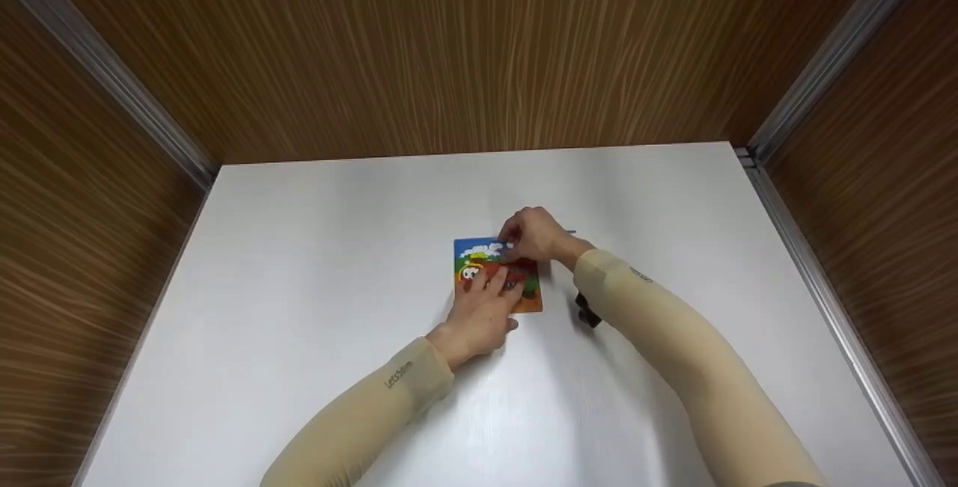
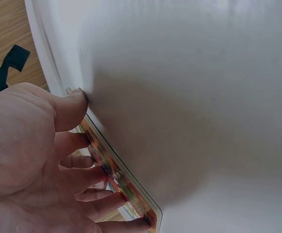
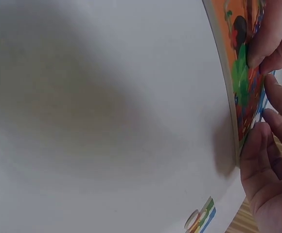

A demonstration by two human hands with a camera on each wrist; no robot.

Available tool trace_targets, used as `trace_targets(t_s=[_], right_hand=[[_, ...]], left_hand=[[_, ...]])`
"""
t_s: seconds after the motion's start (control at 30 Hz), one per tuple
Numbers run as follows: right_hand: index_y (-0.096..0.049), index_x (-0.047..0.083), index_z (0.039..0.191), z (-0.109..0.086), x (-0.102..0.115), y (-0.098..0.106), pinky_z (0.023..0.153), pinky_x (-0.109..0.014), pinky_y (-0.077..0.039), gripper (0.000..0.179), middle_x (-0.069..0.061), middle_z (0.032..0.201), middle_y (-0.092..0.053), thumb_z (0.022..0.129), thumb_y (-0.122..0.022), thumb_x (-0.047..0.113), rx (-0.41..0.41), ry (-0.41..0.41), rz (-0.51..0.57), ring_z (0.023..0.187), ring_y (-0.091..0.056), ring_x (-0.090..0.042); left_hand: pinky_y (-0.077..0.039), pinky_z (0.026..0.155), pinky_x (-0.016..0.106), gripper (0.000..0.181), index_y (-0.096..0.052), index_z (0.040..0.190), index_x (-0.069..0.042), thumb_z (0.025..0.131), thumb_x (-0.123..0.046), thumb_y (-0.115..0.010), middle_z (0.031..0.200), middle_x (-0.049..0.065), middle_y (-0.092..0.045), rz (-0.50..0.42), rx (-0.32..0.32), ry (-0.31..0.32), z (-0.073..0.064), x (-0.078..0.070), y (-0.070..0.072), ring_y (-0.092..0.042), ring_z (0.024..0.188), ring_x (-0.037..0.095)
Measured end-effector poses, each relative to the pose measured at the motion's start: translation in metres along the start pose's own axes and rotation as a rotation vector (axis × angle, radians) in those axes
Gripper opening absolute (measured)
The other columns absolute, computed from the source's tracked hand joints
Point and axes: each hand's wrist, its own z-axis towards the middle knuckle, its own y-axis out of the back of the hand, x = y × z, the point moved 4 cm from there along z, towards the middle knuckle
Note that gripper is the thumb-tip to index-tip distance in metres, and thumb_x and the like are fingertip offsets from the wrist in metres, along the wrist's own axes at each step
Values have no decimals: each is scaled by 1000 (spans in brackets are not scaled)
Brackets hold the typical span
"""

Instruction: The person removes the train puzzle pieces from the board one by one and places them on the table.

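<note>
A thick picture board (image 1: 533, 303) with a bright cartoon scene and rounded corners lies on the white table. My left hand (image 1: 480, 316) rests on its lower part, fingers spread over the picture. Its thumb lies by the near edge in the left wrist view. At the board's upper right, my right hand (image 1: 537, 234) bends its fingers and thumb down onto the blue and white area. I cannot tell whether a loose piece is between these fingertips. Both hands come close together in the right wrist view.
A small loose picture piece (image 3: 202, 216) in blue, green and yellow lies on the table (image 1: 314, 285); in the head view a blue sliver (image 1: 571, 232) shows behind the right wrist. Wood-grain panels (image 1: 479, 53) stand at the back and both sides.
</note>
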Motion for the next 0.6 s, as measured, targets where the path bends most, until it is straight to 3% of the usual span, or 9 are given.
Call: trace_targets(t_s=[0.3, 0.6], right_hand=[[-84, 7, 118, 0, 1, -1, 95, -37, -54, 36, -12, 112, -79, 88, -97, 22, -3, -17, -23, 103, -65, -24], [-82, 8, 114, -1, -1, -1, 99, -41, -58, 29, -12, 113, -81, 90, -95, 18, -43, -36, 50, 105, -70, -26]], left_hand=[[-33, 133, 76, 69, -44, 175, -23, 113, -41, -67, 186, 13, -33, -1, 1, -1, -1, -1, 0, -28, 173, 43], [-34, 133, 76, 69, -42, 175, -23, 113, -41, -66, 187, 13, -31, -10, 7, 3, -1, -1, 1, -27, 173, 42]])
